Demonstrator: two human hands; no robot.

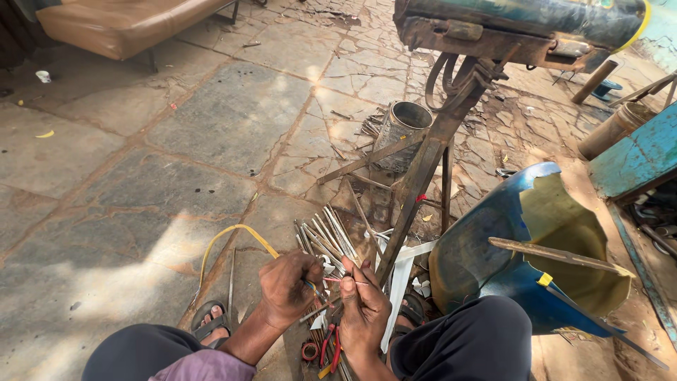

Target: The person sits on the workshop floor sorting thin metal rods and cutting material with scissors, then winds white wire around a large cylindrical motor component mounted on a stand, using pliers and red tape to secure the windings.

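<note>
My left hand (288,287) is closed around the end of a yellow cable (227,234) that loops out over the stone floor to the left. My right hand (364,310) pinches a thin wire end (340,280) that reaches from the cable tip toward its fingers. Both hands hover close together just above a heap of thin metal rods (326,236) lying on the ground between my knees. Red-handled pliers (330,347) lie on the ground below the hands.
A rusty metal stand (423,166) with a blue-green top rises ahead of me. A metal can (402,130) sits behind it. A cut blue drum piece (525,247) lies to the right, white strips (400,279) beside my right knee, a padded bench (120,25) far left.
</note>
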